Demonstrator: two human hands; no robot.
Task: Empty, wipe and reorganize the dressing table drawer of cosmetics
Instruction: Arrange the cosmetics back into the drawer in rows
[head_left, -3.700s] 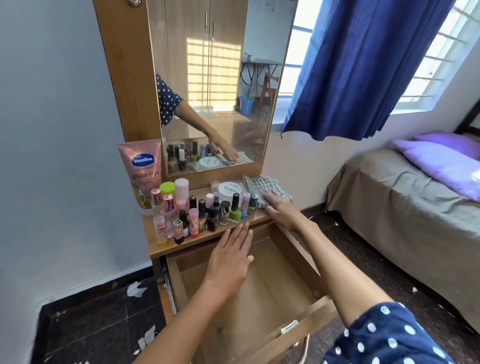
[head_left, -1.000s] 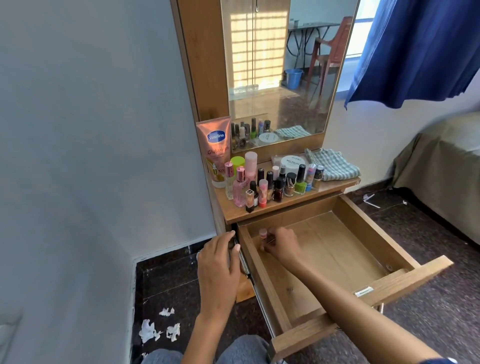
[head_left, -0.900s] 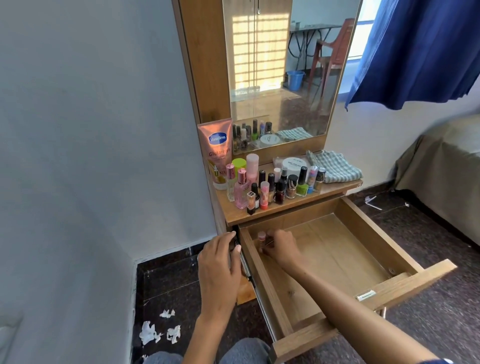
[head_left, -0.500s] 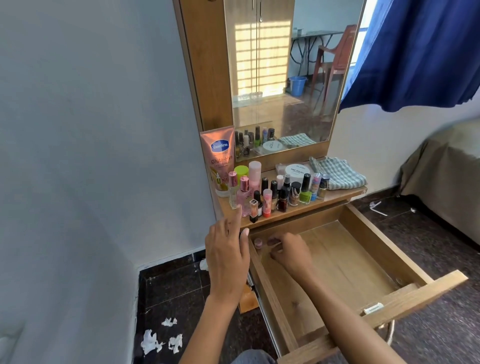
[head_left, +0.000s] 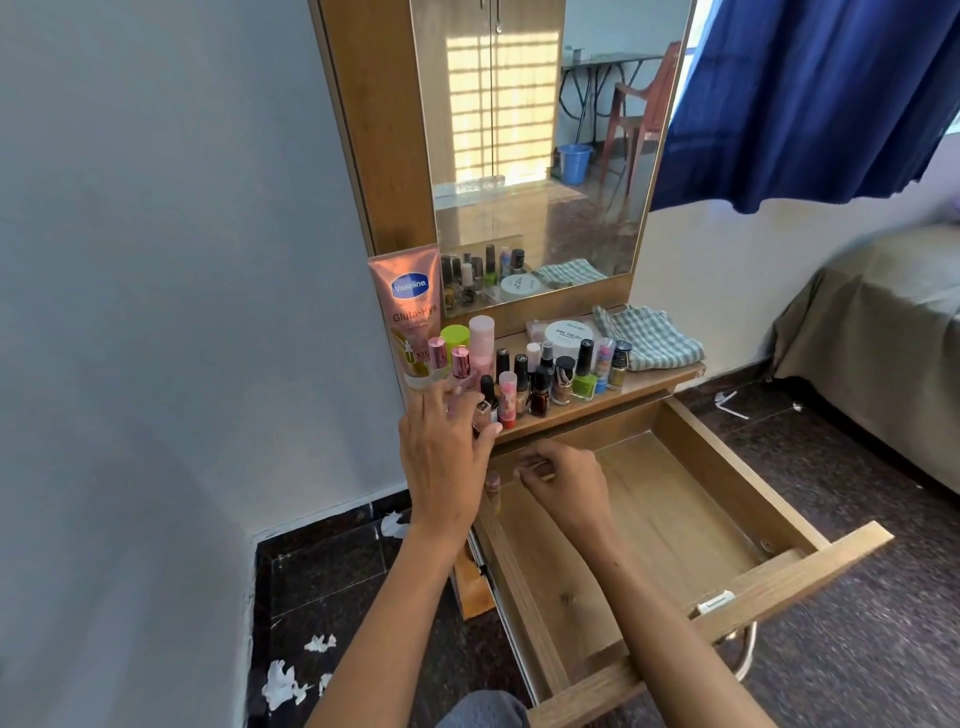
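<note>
Head view: left hand (head_left: 441, 457) pinches small bottle (head_left: 480, 415) among shelf bottles; right hand (head_left: 563, 483) loosely curled, empty, in drawer (head_left: 727, 483).

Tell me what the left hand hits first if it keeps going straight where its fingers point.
The left hand points up and back at the front row of small bottles on the tabletop; its fingers already reach them. Behind stands the Vaseline tube. Exact contact is unclear.

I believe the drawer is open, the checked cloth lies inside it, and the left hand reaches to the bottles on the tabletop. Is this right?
Not quite. The head view shows the checked cloth on the tabletop, at its right end, not inside the drawer. The rest holds: the drawer is open and the left hand reaches to the bottles on the tabletop.
</note>
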